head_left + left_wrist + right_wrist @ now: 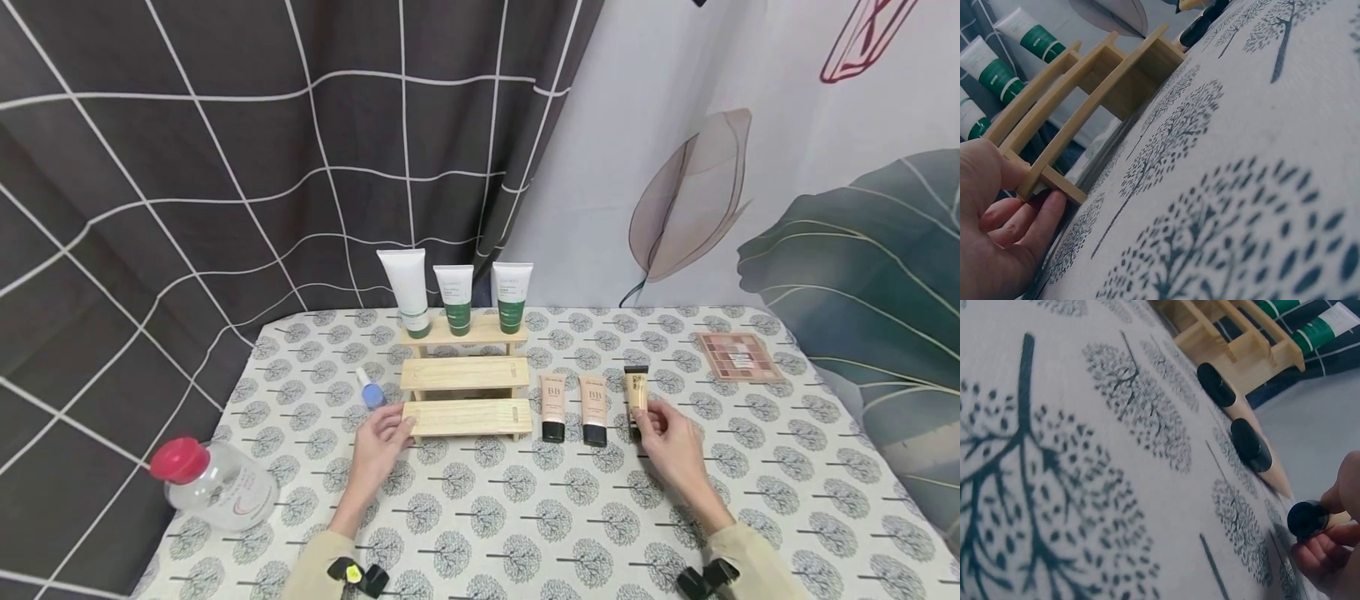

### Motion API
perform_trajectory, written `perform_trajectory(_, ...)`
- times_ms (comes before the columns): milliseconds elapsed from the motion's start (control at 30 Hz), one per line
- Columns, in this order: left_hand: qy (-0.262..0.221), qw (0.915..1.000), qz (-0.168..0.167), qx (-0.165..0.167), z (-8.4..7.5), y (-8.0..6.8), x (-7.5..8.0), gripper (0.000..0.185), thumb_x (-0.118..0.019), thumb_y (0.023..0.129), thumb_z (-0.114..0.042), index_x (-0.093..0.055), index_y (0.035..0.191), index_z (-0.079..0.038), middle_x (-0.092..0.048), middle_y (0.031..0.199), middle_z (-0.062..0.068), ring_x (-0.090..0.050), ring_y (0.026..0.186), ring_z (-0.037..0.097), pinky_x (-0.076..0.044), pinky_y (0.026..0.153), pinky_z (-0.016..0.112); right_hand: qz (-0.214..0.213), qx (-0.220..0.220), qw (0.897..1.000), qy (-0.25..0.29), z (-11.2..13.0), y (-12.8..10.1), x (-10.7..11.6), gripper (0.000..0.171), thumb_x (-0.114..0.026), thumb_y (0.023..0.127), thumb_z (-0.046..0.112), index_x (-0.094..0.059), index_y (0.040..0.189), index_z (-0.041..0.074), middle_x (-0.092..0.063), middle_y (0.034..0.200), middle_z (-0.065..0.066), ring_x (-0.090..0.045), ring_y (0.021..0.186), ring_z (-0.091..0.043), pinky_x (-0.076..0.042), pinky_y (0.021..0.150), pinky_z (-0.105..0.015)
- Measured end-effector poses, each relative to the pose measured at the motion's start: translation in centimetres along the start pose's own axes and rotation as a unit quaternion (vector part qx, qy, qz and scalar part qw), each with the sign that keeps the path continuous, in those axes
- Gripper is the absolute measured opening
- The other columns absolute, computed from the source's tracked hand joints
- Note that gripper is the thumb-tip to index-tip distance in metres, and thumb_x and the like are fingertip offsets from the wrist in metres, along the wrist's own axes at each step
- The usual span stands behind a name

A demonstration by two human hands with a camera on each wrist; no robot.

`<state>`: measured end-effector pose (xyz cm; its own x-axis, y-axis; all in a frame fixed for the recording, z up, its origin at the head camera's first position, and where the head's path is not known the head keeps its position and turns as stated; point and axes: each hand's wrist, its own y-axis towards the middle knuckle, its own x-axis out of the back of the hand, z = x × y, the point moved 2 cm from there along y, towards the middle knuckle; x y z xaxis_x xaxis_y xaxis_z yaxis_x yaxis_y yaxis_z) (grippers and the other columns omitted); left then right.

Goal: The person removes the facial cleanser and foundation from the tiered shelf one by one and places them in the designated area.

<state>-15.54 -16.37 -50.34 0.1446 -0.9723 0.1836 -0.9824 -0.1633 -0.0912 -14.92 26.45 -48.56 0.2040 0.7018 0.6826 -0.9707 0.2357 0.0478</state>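
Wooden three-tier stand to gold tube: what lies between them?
Two beige BB tubes lie there, side by side but apart; the head view shows it.

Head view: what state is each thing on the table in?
Wooden stand, upright, gripped at one end by the left hand
Three green-and-white tubes, capped, standing on the stand's top
Two BB tubes, capped, lying flat
Gold tube, capped, pinched by the right hand
Blue bottle, capped
Red-lidded bottle, closed
Palette, flat; open or closed unclear

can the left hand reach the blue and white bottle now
Probably yes: the blue and white bottle is just beyond the left hand, with nothing seen between, though that hand would likely need to release the wooden rack first.
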Motion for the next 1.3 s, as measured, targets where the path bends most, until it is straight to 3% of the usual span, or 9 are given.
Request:
perform_trajectory(167,0.004,1.0,-0.001,0.001,0.0,-0.1,-0.1,0.041,-0.068,0.096,-0.008,-0.056,0.134,0.005,-0.067,0.12,0.027,-0.072,0.096,0.021,-0.065,0.08,0.021,-0.008,0.006,1.0,-0.024,-0.6,0.0,-0.1,0.034,-0.064,0.099,0.019,-0.066,0.12,-0.007,-0.072,0.09,-0.014,-0.06,0.074,-0.016,-0.05,0.064,-0.018)
perform_trajectory(433,-0.002,1.0,-0.001,-0.008,0.0,0.0,0.0,0.041,-0.067,0.097,-0.007,-0.055,0.133,0.007,-0.067,0.119,0.028,-0.072,0.095,0.022,-0.066,0.08,0.023,-0.037,0.025,0.996,-0.072,-0.4,0.1,0.1,0.033,-0.069,0.094,0.023,-0.073,0.112,-0.004,-0.075,0.082,-0.01,-0.062,0.067,-0.015,-0.052,0.068,-0.03)
perform_trajectory(667,-0.001,1.0,-0.006,-0.003,0.1,-0.1,0.0,0.041,-0.068,0.096,-0.007,-0.056,0.133,0.004,-0.067,0.118,0.026,-0.071,0.089,0.011,-0.066,0.079,0.022,-0.048,0.035,0.995,-0.077,-0.1,0.0,0.2,0.034,-0.067,0.094,0.019,-0.069,0.113,-0.009,-0.073,0.084,-0.013,-0.064,0.074,-0.022,-0.055,0.073,-0.039)
perform_trajectory(867,-0.001,1.0,-0.006,-0.003,0.1,0.0,0.0,0.04,-0.067,0.096,-0.006,-0.056,0.133,0.004,-0.068,0.118,0.026,-0.069,0.088,0.009,-0.066,0.079,0.022,-0.068,0.073,0.993,-0.069,0.5,0.5,0.7,0.032,-0.067,0.092,0.012,-0.067,0.112,-0.012,-0.07,0.088,-0.021,-0.063,0.08,-0.031,-0.053,0.074,-0.044)
perform_trajectory(1067,-0.001,1.0,-0.009,-0.003,0.1,0.0,0.0,0.04,-0.068,0.096,-0.007,-0.057,0.133,0.004,-0.068,0.116,0.025,-0.069,0.088,0.008,-0.065,0.08,0.021,-0.043,0.093,0.993,-0.058,2.7,1.6,1.1,0.037,-0.066,0.095,0.016,-0.064,0.119,-0.011,-0.069,0.098,-0.025,-0.064,0.087,-0.035,-0.055,0.079,-0.049)
perform_trajectory(1300,-0.012,0.9999,-0.01,-0.005,0.1,0.1,-0.1,0.04,-0.069,0.095,-0.007,-0.058,0.132,0.005,-0.068,0.115,0.026,-0.071,0.09,0.015,-0.066,0.08,0.022,-0.011,0.136,0.991,-0.009,7.3,3.3,0.5,0.039,-0.066,0.096,0.014,-0.06,0.126,-0.01,-0.066,0.112,-0.028,-0.065,0.101,-0.04,-0.059,0.092,-0.055)
